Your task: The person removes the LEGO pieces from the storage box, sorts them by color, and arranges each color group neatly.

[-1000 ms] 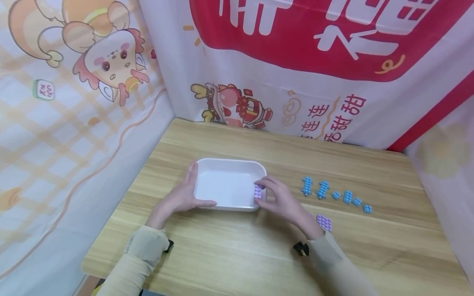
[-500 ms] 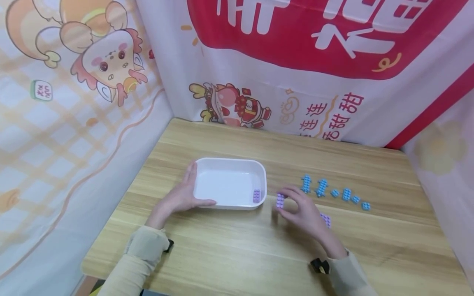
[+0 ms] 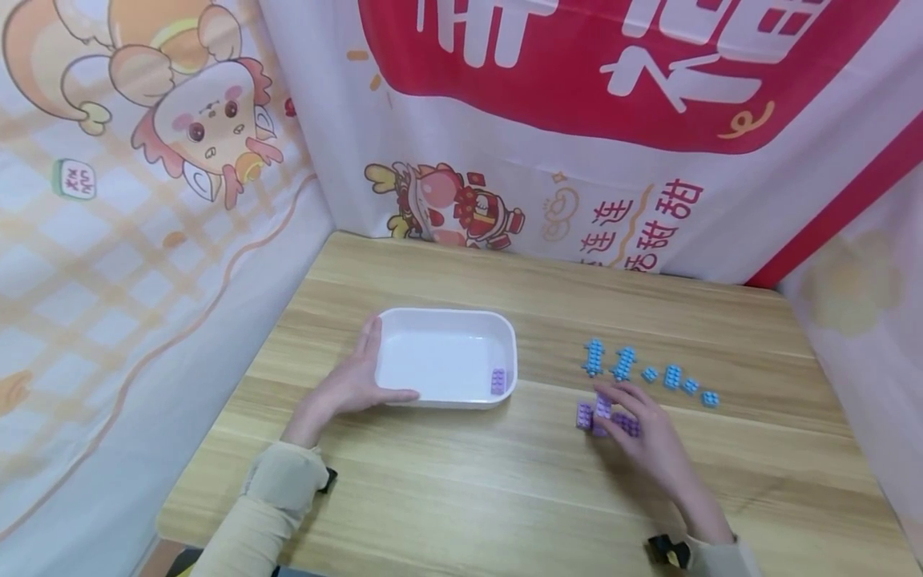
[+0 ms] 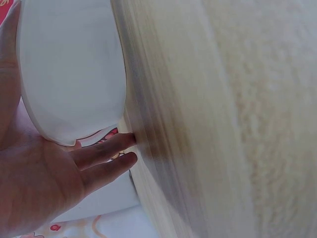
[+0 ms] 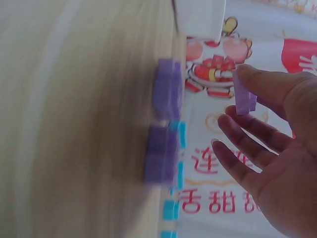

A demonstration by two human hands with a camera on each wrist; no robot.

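Note:
In the head view a white plastic tray (image 3: 433, 365) stands left of centre, one purple building brick (image 3: 498, 381) lying at its right end. My left hand (image 3: 356, 373) holds the tray's left end, thumb along the near side and fingers at the far left corner. To the right, my right hand (image 3: 652, 433) pinches a purple building brick (image 5: 241, 94) between thumb and fingers, held above the table in the right wrist view. Two more purple bricks lie beneath: one brick (image 3: 584, 415) left of the fingers, another brick (image 3: 626, 423) partly covered by the hand.
Several blue building pieces lie in a row behind the right hand, from a long blue piece (image 3: 594, 357) to a small blue brick (image 3: 710, 398). The wooden table (image 3: 447, 497) meets printed cloth hangings (image 3: 447, 120) at its back and left.
My right hand has moved right with a purple brick, from the tray's right end to the purple bricks, where one more now shows on the table. My left hand stays on the tray.

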